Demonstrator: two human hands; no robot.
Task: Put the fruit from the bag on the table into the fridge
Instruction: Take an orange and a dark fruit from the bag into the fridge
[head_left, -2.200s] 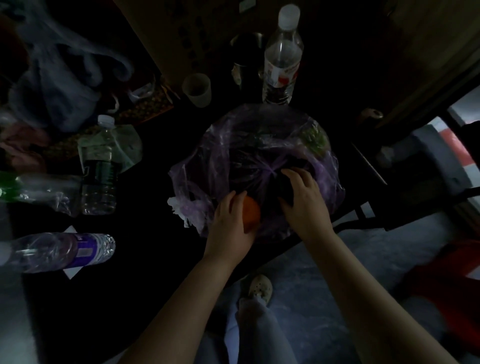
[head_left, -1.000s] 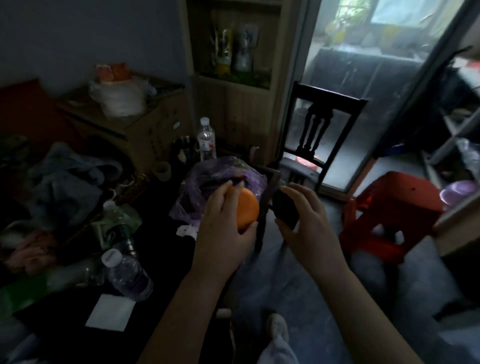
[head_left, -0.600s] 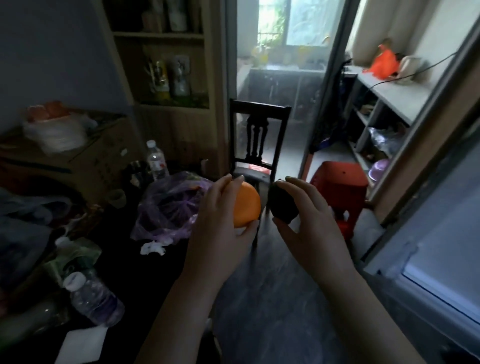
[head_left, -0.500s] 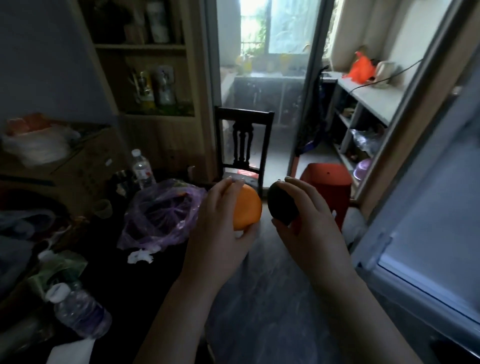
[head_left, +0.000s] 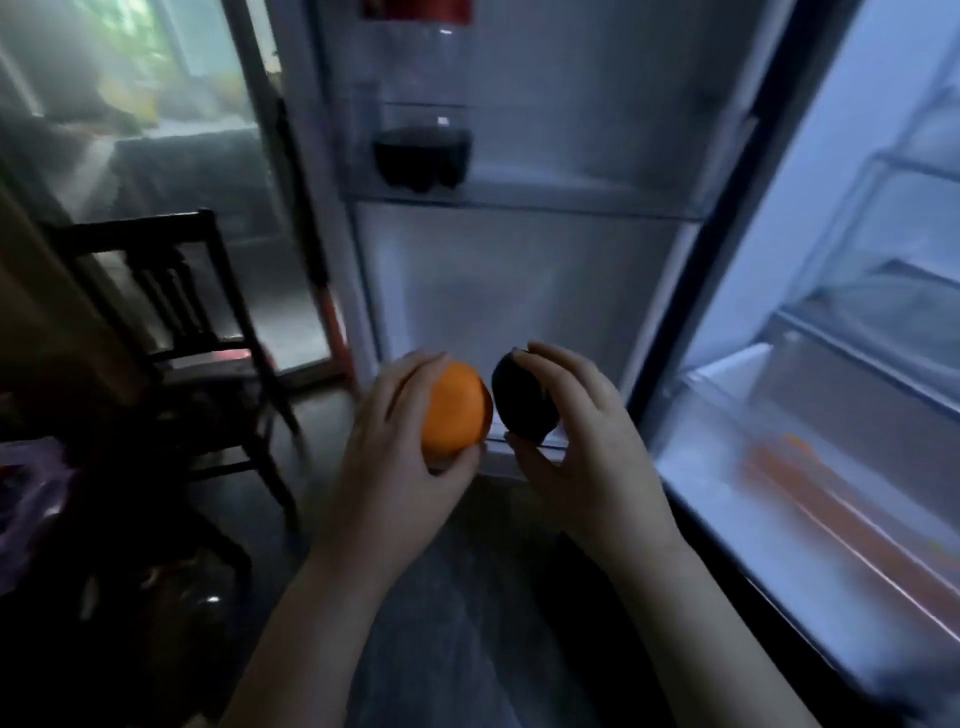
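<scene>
While held, round bright orange (head_left: 457, 410), dark oval fruit (head_left: 522, 402)

Orange fruit (head_left: 457, 408), near-black fruit (head_left: 522, 402), white fridge interior (head_left: 519, 291), dark chair (head_left: 171, 332), purple bag (head_left: 26, 499)

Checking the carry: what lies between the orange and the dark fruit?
Nothing: in the head view the orange and the dark fruit sit side by side, almost touching.

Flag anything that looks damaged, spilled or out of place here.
Nothing stands out. The left hand grips a whole orange, the right hand a dark fruit, before the open fridge, whose inside is blurred.
</scene>
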